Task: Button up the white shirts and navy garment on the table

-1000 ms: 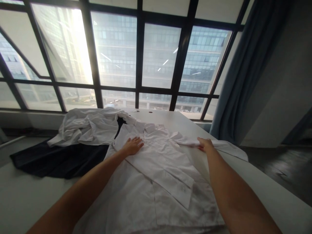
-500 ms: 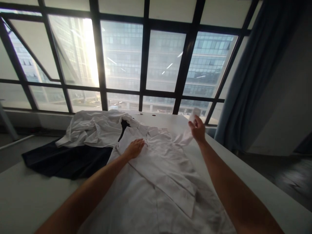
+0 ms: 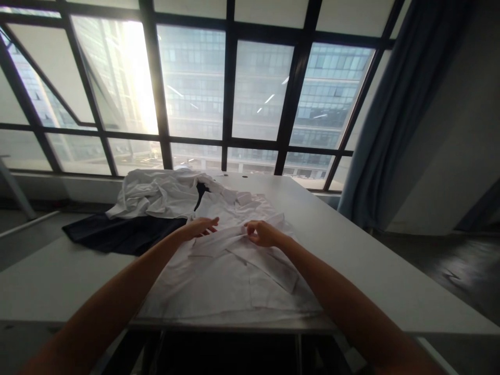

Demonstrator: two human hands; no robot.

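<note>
A white shirt [image 3: 219, 294] lies spread on the white table, its hem close to the near edge. One sleeve [image 3: 230, 237] is laid across the body, and the other makes a slanting fold to the right. My left hand [image 3: 200, 227] hovers at the shirt's left side, fingers apart and holding nothing. On the right, my right hand [image 3: 262, 233] has its fingers pinched on the sleeve, over the middle of the shirt. The fingertips are partly hidden by the hand.
Another crumpled white garment [image 3: 156, 192] lies at the back left, beside a dark navy cloth [image 3: 125, 234]. The white table [image 3: 351, 260] stretches to the right. Behind it stand black-framed windows [image 3: 230, 94], and a blue curtain [image 3: 383, 130] hangs at the right.
My right hand has brought the sleeve from the far right in over the shirt's middle. My left hand has lifted off the cloth and shifted left. The view has tilted down slightly.
</note>
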